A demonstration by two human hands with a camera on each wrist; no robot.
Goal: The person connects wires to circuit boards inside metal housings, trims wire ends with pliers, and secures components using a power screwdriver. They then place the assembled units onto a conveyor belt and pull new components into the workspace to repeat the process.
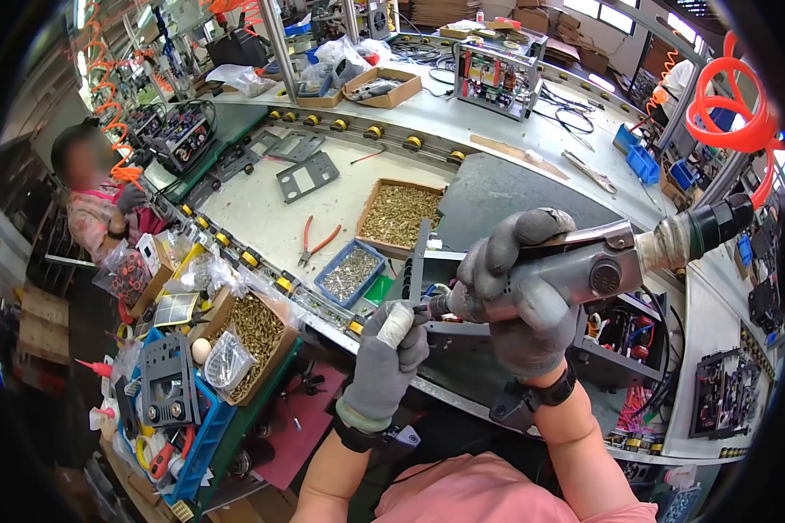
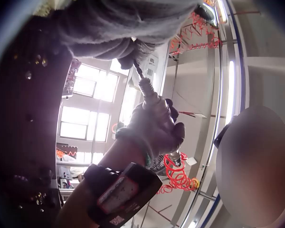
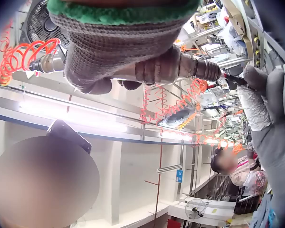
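Note:
My gloved right hand [image 1: 528, 301] grips the grey body of an air screwdriver [image 1: 609, 260], held level over the bench with its nose toward the left. Cloth-like wrapping covers its rear end near the black fitting [image 1: 724, 220]. At the nose, my gloved left hand [image 1: 382, 370] pinches the dark driver bit [image 3: 232, 79] between thumb and fingers; its far tip is hidden in the glove. White tape [image 3: 254, 110] wraps one left finger. Below the tool stands an open metal chassis [image 1: 449, 336] with wires inside, partly covered by the hands.
A carton of brass-coloured screws [image 1: 401, 213], a blue bin of small screws [image 1: 351, 272] and red-handled pliers [image 1: 318, 241] lie ahead. More parts fill a box [image 1: 262, 336] at left. A coiled orange air hose [image 1: 733, 109] hangs at right. Another person [image 1: 92, 196] works at far left.

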